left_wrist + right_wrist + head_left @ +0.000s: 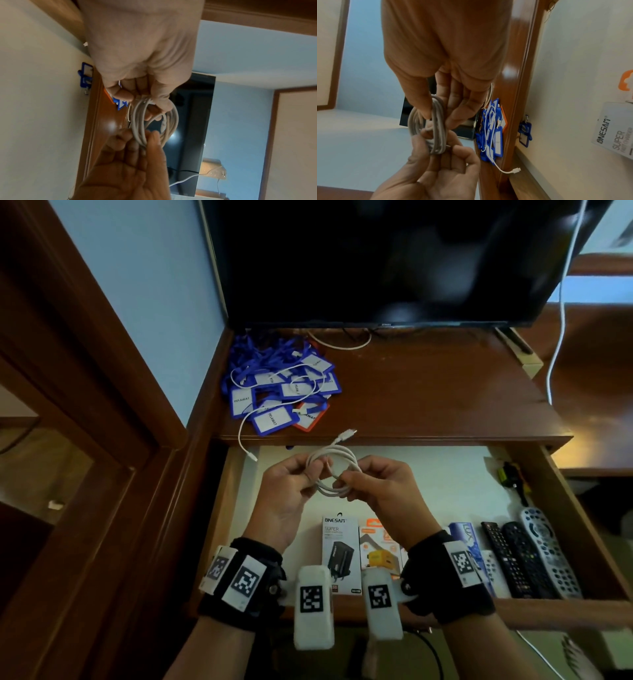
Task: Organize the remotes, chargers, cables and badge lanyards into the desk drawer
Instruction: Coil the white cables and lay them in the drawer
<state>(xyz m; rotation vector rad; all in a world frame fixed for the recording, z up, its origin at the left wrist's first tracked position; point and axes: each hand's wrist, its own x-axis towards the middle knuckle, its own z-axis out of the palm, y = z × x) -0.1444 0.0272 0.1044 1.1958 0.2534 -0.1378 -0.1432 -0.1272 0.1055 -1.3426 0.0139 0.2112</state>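
we hold a coiled white cable (334, 472) between both hands above the open drawer (445, 474), close to its far edge. our left hand (286, 491) sits at 9 o'clock of the coil, its fingers (161, 104) curled and pinching the loops. our right hand (380, 484) sits at 3 o'clock of the coil, its fingers (423, 108) curled round the strands too. one plug end of the cable sticks up at 12 o'clock of the coil, over the front edge of the worktop (428, 392).

on the worktop, at 11 o'clock from our hands, lies a heap of blue badge lanyards (281, 385) with one orange badge holder (313, 416) at its near edge. a second white cable (246, 436) is draped loosely over the heap, and its plug hangs past the worktop edge toward the drawer. a dark screen (394, 258) stands at the back of the worktop at 12 o'clock.

inside the drawer, near its front wall at 6 o'clock from our hands, two charger boxes (342, 549) lie side by side, partly hidden by our wrists. at 4 o'clock from our hands, a row of remotes (527, 559) lies along the right side of the drawer. a small dark and yellow item lies in the far right corner of the drawer; we cannot tell what it is.
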